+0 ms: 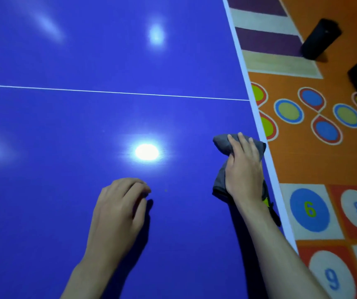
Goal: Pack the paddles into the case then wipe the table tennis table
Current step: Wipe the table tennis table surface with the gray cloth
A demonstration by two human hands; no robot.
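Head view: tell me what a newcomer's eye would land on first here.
The glossy blue table tennis table fills most of the view, with a bright lamp reflection glaring near its middle. At the table's right edge the right hand presses a grey cloth flat to the surface, while the left hand rests loosely curled beside it. Beyond the edge lies a colourful play mat with numbered circles.

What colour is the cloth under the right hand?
Dark grey cloth, pressed on the blue table by the right hand; head view.
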